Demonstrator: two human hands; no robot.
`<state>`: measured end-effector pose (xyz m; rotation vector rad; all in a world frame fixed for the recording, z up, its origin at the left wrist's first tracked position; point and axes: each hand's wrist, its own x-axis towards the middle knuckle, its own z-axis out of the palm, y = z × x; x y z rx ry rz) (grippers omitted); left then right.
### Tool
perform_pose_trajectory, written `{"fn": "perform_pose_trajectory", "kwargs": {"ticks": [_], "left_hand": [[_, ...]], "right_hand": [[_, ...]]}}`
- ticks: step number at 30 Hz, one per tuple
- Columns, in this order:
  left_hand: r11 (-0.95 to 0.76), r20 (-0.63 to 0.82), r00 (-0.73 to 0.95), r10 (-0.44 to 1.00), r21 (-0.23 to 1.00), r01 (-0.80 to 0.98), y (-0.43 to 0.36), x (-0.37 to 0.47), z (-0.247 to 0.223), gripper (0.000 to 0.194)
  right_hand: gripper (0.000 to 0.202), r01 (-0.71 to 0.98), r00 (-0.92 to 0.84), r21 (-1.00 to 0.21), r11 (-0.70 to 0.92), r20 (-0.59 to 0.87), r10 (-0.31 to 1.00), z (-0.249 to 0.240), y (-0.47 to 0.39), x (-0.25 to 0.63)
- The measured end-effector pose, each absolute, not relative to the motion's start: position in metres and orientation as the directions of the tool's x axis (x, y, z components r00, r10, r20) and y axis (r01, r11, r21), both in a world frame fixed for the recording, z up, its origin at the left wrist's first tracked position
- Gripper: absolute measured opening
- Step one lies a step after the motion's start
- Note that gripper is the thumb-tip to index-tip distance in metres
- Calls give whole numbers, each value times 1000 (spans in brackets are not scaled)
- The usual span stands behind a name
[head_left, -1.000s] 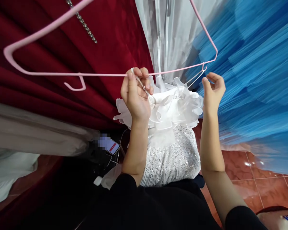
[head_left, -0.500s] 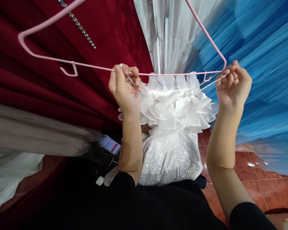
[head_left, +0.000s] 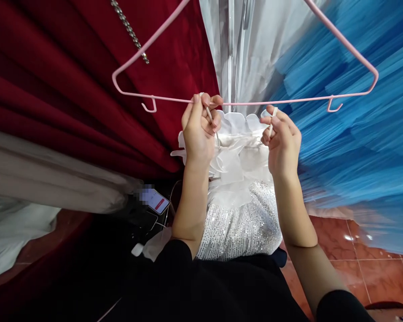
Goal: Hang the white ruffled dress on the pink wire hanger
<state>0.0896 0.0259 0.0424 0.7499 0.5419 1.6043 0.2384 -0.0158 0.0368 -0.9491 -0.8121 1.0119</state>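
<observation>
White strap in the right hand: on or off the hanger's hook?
Off. The right hand pinches the strap apart from the right-end hook, which hangs bare.

Can make out a glossy red-brown tiled floor (head_left: pixel 352 279), crossed by pale joints and running out of sight behind blue tulle (head_left: pixel 362 179) at its far side. Can also find a smartphone (head_left: pixel 157 201), lit screen up, on a dark surface (head_left: pixel 141 223) too shadowed to identify, near a white cable (head_left: pixel 160 224). Cannot tell the support under the white sequinned dress (head_left: pixel 238 228), bunched close to black clothing (head_left: pixel 235 286).
</observation>
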Motion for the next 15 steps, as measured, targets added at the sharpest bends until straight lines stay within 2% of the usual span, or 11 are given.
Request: {"fn": "perform_pose_trajectory", "kwargs": {"ticks": [2, 4, 9, 11, 15], "left_hand": [[-174, 181, -60, 982, 721, -671, 27, 89, 41, 33], [-181, 194, -52, 980, 747, -640, 28, 89, 40, 31], [-220, 256, -9, 967, 811, -542, 24, 71, 25, 20], [-269, 263, -85, 961, 821, -504, 18, 55, 10, 24], [-418, 252, -467, 848, 860, -294, 3, 21, -17, 25]], "right_hand": [[25, -366, 199, -909, 200, 133, 971, 41, -7, 235], [33, -378, 153, -899, 220, 174, 973, 44, 1, 232], [44, -268, 232, -918, 290, 231, 945, 40, 10, 233], [44, -252, 248, -923, 292, 230, 941, 36, 9, 236], [35, -235, 236, -930, 282, 227, 945, 36, 2, 242]]}}
